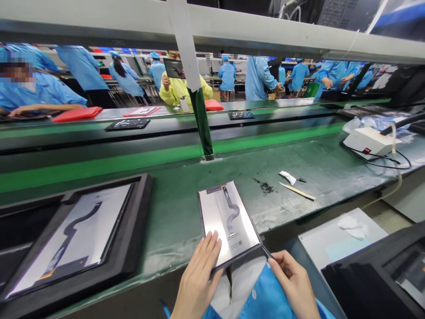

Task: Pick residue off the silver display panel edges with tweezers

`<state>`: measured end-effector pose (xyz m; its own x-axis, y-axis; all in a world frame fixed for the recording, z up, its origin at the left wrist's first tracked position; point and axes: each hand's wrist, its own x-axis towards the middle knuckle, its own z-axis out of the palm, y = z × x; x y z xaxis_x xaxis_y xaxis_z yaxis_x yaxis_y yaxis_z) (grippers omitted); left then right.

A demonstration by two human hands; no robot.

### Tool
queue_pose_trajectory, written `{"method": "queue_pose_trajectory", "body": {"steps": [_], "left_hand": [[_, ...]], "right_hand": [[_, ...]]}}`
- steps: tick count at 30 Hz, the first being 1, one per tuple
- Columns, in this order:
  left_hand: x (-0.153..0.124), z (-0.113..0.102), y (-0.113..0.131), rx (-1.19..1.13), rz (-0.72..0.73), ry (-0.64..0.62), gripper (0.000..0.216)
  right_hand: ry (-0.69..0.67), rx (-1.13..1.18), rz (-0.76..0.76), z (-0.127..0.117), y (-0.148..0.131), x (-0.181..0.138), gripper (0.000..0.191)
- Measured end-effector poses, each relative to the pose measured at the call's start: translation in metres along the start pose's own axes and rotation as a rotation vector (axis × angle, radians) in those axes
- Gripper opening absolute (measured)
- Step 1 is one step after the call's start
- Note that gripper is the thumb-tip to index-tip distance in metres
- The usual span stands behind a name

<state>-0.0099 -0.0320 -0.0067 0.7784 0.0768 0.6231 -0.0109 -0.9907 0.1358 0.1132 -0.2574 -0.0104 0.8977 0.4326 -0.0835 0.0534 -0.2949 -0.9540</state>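
A flat display panel [226, 219] with a silver back and a dark curved flex cable lies at the near edge of the green workbench [172, 208]. My left hand [199, 274] rests on its near left corner, fingers stretched out flat and together. My right hand [292, 277] is closed in a pinch at the panel's near right corner, gripping a thin dark tool [266, 252] whose tip touches the panel's edge.
A black foam tray [133, 239] holding another panel [76, 237] sits at left. A stick [297, 191], a white scrap [287, 177] and dark debris [265, 187] lie right of centre. A white box with cables [367, 141] stands far right. Workers in blue sit beyond the conveyor [149, 133].
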Motion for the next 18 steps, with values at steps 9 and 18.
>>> {"method": "queue_pose_trajectory", "body": {"steps": [9, 18], "left_hand": [[0.002, 0.008, 0.014, 0.028, -0.017, 0.053, 0.063], [0.003, 0.009, 0.015, 0.034, -0.007, 0.080, 0.064]], "right_hand": [[0.206, -0.409, -0.260, 0.003, -0.006, -0.007, 0.034], [0.274, -0.502, -0.317, 0.005, -0.017, 0.002, 0.040]]}}
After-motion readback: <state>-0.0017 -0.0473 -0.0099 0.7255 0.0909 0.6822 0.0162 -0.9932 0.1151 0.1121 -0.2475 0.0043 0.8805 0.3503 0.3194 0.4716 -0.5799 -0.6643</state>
